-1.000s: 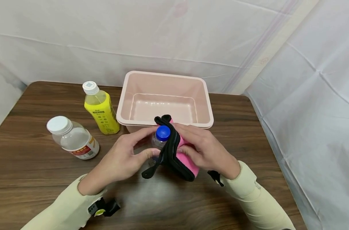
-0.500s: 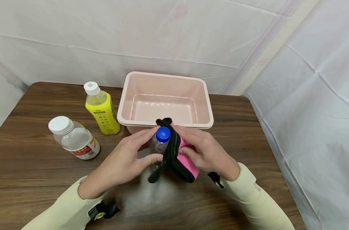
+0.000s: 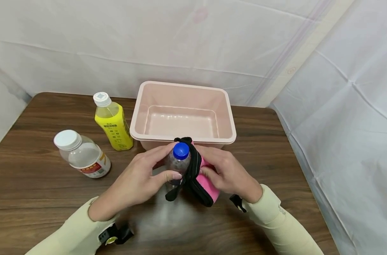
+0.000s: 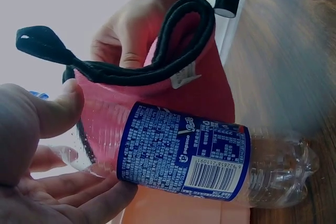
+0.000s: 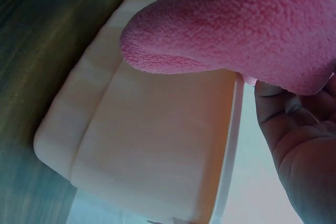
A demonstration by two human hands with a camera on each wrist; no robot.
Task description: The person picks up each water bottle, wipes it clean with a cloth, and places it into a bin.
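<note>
A clear plastic bottle (image 3: 177, 163) with a blue cap and a blue Pepsi label (image 4: 184, 150) stands upright in front of the pink bin. My left hand (image 3: 142, 179) grips its upper part between thumb and fingers. My right hand (image 3: 228, 170) holds a folded pink fleecy cloth (image 3: 208, 184) with black edging against the bottle's right side. A black hanging loop (image 3: 172, 194) sticks out from the cloth toward the left hand. In the right wrist view the pink cloth (image 5: 236, 30) hides most of the bottle, and the right hand's fingers curl under it.
The pink plastic bin (image 3: 230, 113) stands behind the hands at the table's back. To the left are a bottle with a yellow label (image 3: 115, 127) and a wide bottle with a white cap (image 3: 85, 157). White sheeting (image 3: 117, 42) hangs behind the wooden table (image 3: 31, 148).
The cloth and its black edge have moved slightly toward the person, so more of the bottle's neck shows. The loop has swung in closer to the bottle. The left fingers stay around the bottle.
</note>
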